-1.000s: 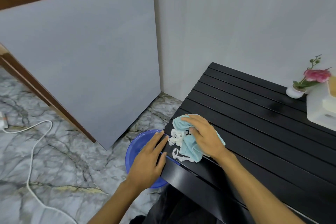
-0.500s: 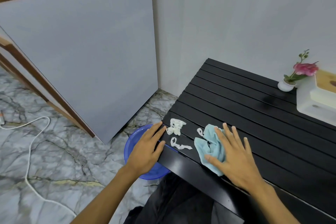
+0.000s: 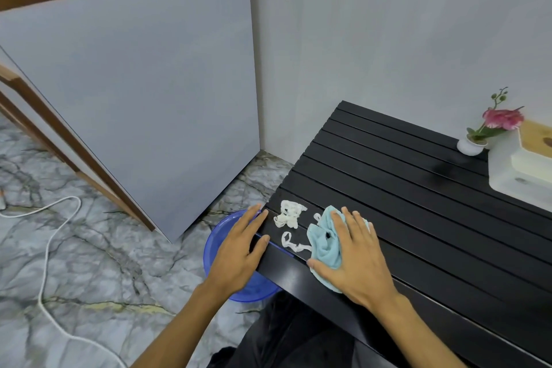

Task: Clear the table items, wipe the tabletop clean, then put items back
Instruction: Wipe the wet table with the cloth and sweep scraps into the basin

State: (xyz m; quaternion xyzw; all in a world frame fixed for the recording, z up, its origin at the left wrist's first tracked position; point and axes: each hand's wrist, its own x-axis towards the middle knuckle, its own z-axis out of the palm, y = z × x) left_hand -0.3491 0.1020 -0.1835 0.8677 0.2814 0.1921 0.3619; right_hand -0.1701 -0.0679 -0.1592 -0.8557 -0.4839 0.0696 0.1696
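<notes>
A black slatted table (image 3: 418,188) fills the right side. My right hand (image 3: 355,257) presses flat on a light blue cloth (image 3: 324,239) near the table's left corner. Just left of the cloth lie white scraps (image 3: 288,213) and a white loop-shaped scrap (image 3: 291,243) on the slats. My left hand (image 3: 239,251) holds a blue bowl (image 3: 215,251) against the table's left edge, below the tabletop, with fingers over the bowl's rim and the table edge.
A small white vase with a pink flower (image 3: 481,134) and a white tissue box with a wooden lid (image 3: 519,170) stand at the table's far right. Grey panels and wall rise behind. A white cable (image 3: 47,248) runs across the marble floor.
My right hand slid the cloth from the left corner to the right, uncovering the white scraps, then crept back a little toward them. The left hand and bowl stayed put.
</notes>
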